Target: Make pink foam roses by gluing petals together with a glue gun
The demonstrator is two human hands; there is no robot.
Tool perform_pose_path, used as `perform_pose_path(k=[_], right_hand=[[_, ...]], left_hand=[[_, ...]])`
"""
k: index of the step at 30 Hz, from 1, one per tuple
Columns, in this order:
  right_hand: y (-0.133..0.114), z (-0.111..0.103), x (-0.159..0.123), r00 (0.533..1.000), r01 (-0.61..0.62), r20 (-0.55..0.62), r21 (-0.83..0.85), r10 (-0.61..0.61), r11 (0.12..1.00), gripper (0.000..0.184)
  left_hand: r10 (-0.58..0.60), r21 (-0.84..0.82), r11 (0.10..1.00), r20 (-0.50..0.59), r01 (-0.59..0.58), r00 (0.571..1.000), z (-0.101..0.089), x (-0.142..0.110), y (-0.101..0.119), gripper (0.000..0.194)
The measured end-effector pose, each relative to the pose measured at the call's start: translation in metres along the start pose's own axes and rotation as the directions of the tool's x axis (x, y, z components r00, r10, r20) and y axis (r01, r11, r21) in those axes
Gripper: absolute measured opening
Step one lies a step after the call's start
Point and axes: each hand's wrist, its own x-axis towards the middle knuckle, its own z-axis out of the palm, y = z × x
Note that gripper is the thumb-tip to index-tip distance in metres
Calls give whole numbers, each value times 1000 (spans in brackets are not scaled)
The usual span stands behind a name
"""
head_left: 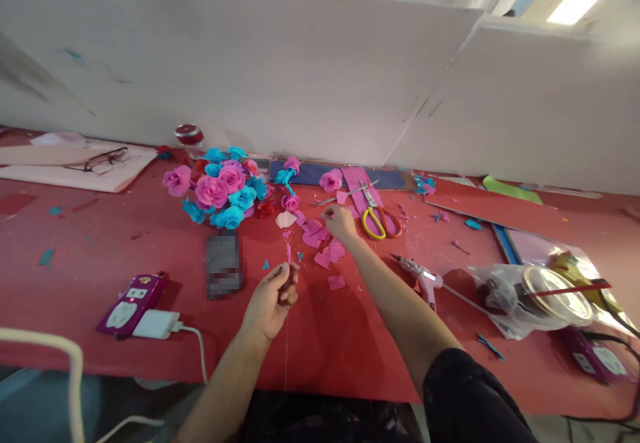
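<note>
A slim pink piece [289, 254] stands roughly upright above the red tabletop [310, 363], near the middle of the work area, its lower end pinched between the thumb and fingers of the left hand [270, 300]. The other fingers of that hand curl inward, and whatever lies inside them is too dark to make out. A light pinch low down, as here, suits so slender a thing: its tip is left exposed, and a gentle roll between thumb and finger would turn it without crushing it. The right hand [341, 224] reaches farther forward, fingers drawn together beside loose pink petals [313, 228]; whether it grips anything cannot be told. Petals this thin probably crease easily, so they are best handled singly and by the edge, with both wrists low and steady. Just beyond the right hand lie slim metal tweezers [326, 201], and to its right scissors [374, 222] with yellow and orange handles rest partly on a pink strip [356, 182], points facing away. Near the right forearm lies a glue gun [425, 280]; its nozzle deserves a careful berth in case it is hot. Farther left are clustered pink, blue and red paper roses [213, 191], behind a dark, blurred rectangular object [223, 266].
</note>
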Motion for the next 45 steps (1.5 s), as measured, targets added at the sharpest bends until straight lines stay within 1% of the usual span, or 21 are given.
perform_pose_path(k=[4,6,9,13,15,19,23,26,30,32,34,38,40,43,45], right_hand=[[20,-9,5,1000,-23,13,-4,23,1000,20],[24,-10,5,999,-15,29,-16,16,1000,22],[19,-7,2,999,17,38,-26,-16,1000,21],[3,-3,-2,993,96,65,-24,-94,995,21],[0,-5,-1,992,103,74,-33,-100,994,19],[11,-18,7,999,12,52,-76,-8,997,24],[25,-29,13,993,-77,73,-138,88,988,19],[28,-28,14,990,-91,97,-145,106,985,17],[28,-24,17,988,-91,115,-135,107,987,27],[28,-23,19,984,-89,144,-131,108,987,25],[29,-24,21,979,-79,181,-109,98,991,20],[32,-23,23,971,-84,220,-63,96,994,32],[32,-21,24,968,-105,225,-27,108,994,32],[31,-19,27,973,-125,207,82,106,989,30],[28,-19,28,979,-133,177,182,101,974,24]], left_hand=[[15,33,999,22,-15,1000,1,4,-1,24],[8,46,999,35,-10,999,4,6,-1,25],[9,64,998,53,-13,999,11,10,1,21],[41,83,995,63,-47,997,18,18,6,13],[44,84,995,60,-49,997,20,22,9,10],[38,79,996,59,-43,997,18,28,12,7],[5,78,997,53,-9,999,18,32,11,3],[-39,101,994,56,33,998,21,33,8,6],[-66,109,992,74,57,995,24,35,5,8],[-83,107,991,79,75,993,24,36,4,7],[-102,103,990,77,94,992,24,37,3,6],[-115,86,990,61,110,991,22,38,1,4],[-116,77,991,50,112,992,20,38,0,4],[-114,66,992,39,111,993,17,38,0,5],[-112,62,992,35,110,993,16,40,0,5]])
